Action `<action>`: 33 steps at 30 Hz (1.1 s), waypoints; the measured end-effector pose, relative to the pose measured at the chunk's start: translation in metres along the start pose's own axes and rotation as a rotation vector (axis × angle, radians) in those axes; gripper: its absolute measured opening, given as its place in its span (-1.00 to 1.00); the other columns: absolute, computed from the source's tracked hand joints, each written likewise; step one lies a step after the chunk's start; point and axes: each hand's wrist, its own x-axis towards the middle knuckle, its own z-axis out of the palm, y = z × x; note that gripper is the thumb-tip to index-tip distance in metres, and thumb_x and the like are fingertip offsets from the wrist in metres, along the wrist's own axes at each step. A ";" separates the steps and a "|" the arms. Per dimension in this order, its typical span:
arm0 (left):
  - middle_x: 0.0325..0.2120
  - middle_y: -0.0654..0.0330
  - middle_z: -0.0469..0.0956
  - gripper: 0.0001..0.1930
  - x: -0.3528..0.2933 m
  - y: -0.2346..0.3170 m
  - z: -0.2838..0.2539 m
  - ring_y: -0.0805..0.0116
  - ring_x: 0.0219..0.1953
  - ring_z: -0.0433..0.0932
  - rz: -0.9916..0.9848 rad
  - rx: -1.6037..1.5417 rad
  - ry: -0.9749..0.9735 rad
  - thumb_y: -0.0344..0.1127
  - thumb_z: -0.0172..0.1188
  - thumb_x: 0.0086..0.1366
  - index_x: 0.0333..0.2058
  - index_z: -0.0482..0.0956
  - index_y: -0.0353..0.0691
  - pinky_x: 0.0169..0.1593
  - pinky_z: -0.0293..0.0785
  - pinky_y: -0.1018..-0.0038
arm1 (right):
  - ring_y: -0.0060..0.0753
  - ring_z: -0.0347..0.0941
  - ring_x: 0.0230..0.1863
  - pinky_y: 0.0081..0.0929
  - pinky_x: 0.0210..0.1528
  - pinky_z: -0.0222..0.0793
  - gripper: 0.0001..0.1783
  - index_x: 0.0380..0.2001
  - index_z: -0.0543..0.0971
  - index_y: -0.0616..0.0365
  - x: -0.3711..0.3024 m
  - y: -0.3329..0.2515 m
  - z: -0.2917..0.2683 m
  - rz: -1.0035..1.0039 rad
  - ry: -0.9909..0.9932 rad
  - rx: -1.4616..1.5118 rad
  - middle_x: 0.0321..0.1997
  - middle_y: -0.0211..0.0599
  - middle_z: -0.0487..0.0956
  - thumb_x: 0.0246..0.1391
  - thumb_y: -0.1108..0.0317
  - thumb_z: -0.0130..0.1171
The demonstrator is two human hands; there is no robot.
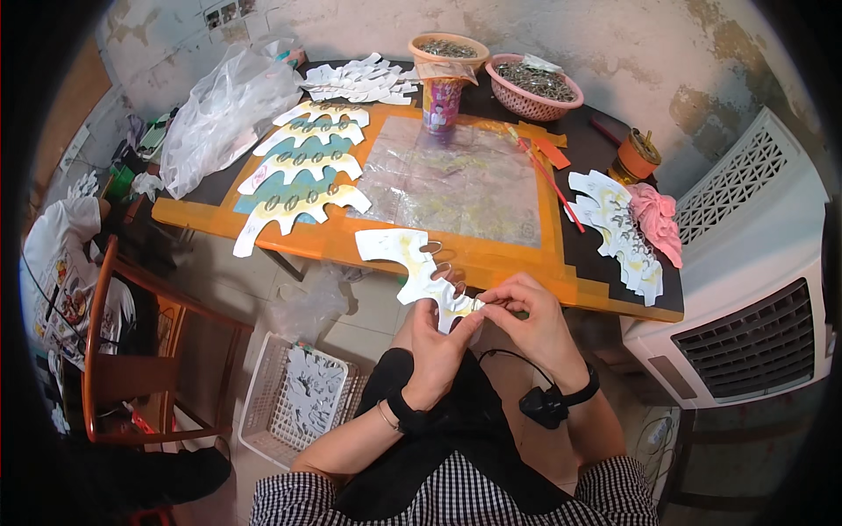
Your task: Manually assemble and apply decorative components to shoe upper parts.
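A white piece with a scalloped edge (409, 263), yellow-stained and carrying thin metal loops, is held over my lap at the table's front edge. My left hand (436, 349) grips its near part between thumb and fingers. The fingertips of my right hand (529, 317) are pinched together at its right end; whether they also hold a loop is hidden. Similar scalloped pieces with metal loops (303, 203) lie in overlapping rows at the table's left. Another stack of them (614, 230) lies at the right edge.
An orange-taped table (491, 263) has a plastic-covered middle. Behind stand two baskets of metal pieces (533, 86) (449, 48), a patterned cup (441, 103) and a white pile (361, 81). A red stick (554, 184), pink cloth (655, 219), air cooler (737, 263), chair (158, 351) and floor basket (263, 394) surround me.
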 end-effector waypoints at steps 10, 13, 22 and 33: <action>0.15 0.08 0.43 -0.31 0.035 0.019 0.003 0.37 0.19 0.45 0.070 0.024 -0.117 -0.57 0.38 0.27 0.31 0.26 -0.42 0.23 0.45 0.42 | -0.64 0.54 -0.30 -0.62 -0.18 0.47 -0.85 -0.22 0.63 0.29 0.047 -0.003 -0.023 0.232 -0.157 0.166 -0.32 -0.42 0.61 0.21 0.44 0.34; 0.14 0.09 0.46 -0.33 0.049 0.030 -0.004 0.37 0.16 0.50 0.015 0.003 -0.201 -0.54 0.39 0.27 0.29 0.28 -0.43 0.21 0.48 0.42 | -0.41 0.54 -0.31 -0.44 -0.21 0.45 -0.86 -0.27 0.61 0.25 0.064 -0.006 -0.024 0.098 -0.112 -0.078 -0.30 -0.27 0.58 0.19 0.40 0.32; -0.05 0.08 0.60 -0.59 0.066 0.060 -0.029 0.30 0.07 0.63 -0.146 0.145 -0.250 -0.45 0.27 0.38 0.15 0.38 -0.36 0.21 0.56 0.32 | 0.11 0.51 -0.16 -0.08 -0.10 0.41 -0.88 -0.32 0.56 0.24 0.096 -0.011 -0.012 -0.150 -0.128 -0.432 -0.20 -0.05 0.52 0.16 0.40 0.21; -0.12 0.11 0.62 -0.67 0.055 0.068 -0.013 0.25 -0.14 0.71 -0.349 -0.062 -0.304 -0.38 0.24 0.43 0.06 0.36 -0.29 -0.01 0.68 0.36 | 0.12 0.49 -0.13 -0.07 -0.10 0.40 -0.93 -0.32 0.55 0.24 0.104 0.026 -0.010 -0.239 -0.076 -0.719 -0.19 -0.06 0.50 0.14 0.47 0.19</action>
